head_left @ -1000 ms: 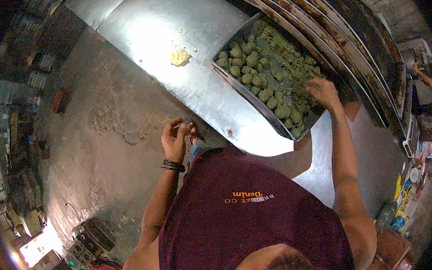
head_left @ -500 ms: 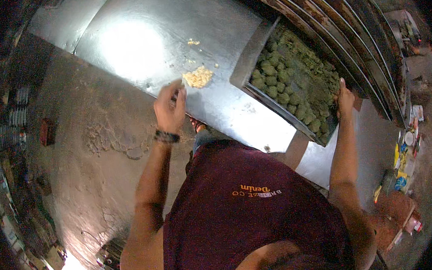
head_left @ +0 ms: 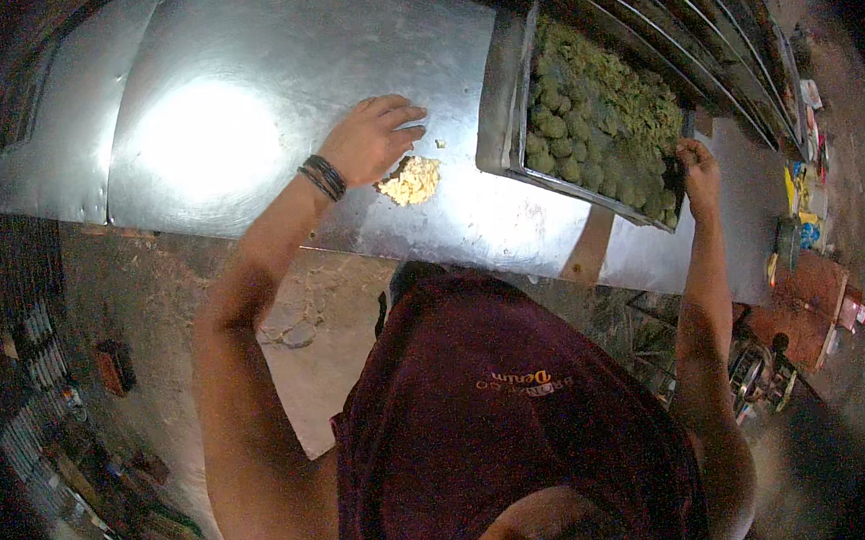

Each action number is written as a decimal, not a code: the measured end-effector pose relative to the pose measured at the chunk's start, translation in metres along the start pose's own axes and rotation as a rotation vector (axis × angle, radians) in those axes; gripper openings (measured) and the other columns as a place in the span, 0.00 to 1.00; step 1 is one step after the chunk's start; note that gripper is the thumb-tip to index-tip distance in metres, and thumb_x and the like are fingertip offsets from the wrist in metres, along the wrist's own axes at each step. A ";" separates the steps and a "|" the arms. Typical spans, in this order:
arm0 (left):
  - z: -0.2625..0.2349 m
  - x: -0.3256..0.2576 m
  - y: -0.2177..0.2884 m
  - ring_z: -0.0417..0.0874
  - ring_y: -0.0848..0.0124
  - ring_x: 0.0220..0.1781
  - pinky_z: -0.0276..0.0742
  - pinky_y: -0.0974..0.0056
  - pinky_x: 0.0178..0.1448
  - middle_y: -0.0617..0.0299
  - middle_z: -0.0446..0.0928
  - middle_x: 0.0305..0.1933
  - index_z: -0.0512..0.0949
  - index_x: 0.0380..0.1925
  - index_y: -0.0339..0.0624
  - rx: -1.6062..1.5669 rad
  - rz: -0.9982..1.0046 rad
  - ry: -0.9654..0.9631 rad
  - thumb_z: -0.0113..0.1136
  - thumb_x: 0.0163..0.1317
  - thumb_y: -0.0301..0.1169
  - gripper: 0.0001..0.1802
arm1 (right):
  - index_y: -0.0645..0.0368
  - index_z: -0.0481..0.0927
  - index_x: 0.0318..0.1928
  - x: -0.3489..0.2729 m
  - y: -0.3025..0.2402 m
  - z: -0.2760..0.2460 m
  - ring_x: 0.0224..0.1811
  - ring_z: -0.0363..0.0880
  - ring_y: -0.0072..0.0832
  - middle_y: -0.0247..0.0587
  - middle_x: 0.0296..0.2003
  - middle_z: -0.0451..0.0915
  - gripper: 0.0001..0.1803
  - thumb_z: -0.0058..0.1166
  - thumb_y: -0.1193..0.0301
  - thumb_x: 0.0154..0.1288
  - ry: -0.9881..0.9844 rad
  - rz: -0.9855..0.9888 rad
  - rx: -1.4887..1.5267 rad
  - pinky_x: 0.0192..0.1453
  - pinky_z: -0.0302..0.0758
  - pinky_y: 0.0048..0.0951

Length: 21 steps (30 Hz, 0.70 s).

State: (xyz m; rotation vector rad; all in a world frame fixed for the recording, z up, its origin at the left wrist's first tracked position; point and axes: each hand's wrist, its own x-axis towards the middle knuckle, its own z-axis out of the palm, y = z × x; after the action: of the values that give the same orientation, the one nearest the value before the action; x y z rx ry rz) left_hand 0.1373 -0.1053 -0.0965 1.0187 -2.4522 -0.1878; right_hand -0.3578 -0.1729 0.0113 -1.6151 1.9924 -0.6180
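My left hand [head_left: 375, 140] reaches over the metal counter [head_left: 357, 49], palm down, fingers loosely bent and apart. A dark band circles its wrist. Just on the near side of it lies a small heap of pale yellow crumbly bits [head_left: 411, 181]. At the right, my right hand [head_left: 699, 173] grips the right edge of a deep metal tray [head_left: 502, 95]; the thumb and fingertips are closed at the rim. Inside the tray are several rounded green balls [head_left: 561, 131] on the near left side and a loose green mash [head_left: 604, 62] toward the far side.
Tall rusty metal racks or panels [head_left: 681, 27] rise behind the tray. Colourful packets [head_left: 803, 189] and a reddish-brown board [head_left: 806, 309] sit at the far right. The counter's near edge runs in front of me, above a rough floor [head_left: 173, 288].
My left hand has moved from the counter's near edge to farther over the surface, beyond the yellow heap. My right hand stays on the tray's edge. The whole view has turned somewhat.
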 end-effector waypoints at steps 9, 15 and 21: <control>-0.042 -0.091 0.031 0.75 0.61 0.49 0.74 0.58 0.51 0.57 0.75 0.46 0.77 0.33 0.39 -0.131 -0.120 -0.050 0.57 0.44 0.26 0.12 | 0.62 0.79 0.39 0.014 0.033 0.001 0.38 0.74 0.22 0.34 0.34 0.79 0.15 0.55 0.62 0.59 0.130 -0.213 0.100 0.45 0.68 0.23; -0.102 -0.198 0.096 0.78 0.60 0.44 0.74 0.61 0.43 0.58 0.78 0.35 0.77 0.35 0.40 0.036 -0.521 -0.334 0.62 0.47 0.29 0.13 | 0.63 0.79 0.38 0.032 0.009 0.008 0.35 0.73 0.21 0.32 0.34 0.78 0.15 0.53 0.62 0.60 0.192 -0.130 0.168 0.44 0.69 0.23; -0.084 -0.086 0.083 0.73 0.57 0.52 0.70 0.58 0.55 0.56 0.73 0.49 0.74 0.43 0.43 0.091 -0.678 0.196 0.57 0.52 0.26 0.16 | 0.62 0.76 0.41 0.038 0.004 0.013 0.41 0.71 0.23 0.34 0.36 0.77 0.16 0.51 0.62 0.61 -0.097 -0.256 0.117 0.50 0.65 0.24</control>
State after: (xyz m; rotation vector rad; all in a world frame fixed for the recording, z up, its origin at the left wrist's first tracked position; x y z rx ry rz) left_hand 0.1772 0.0182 -0.0301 1.7856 -1.8756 -0.1823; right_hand -0.3591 -0.2101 -0.0054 -1.8062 1.6621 -0.7217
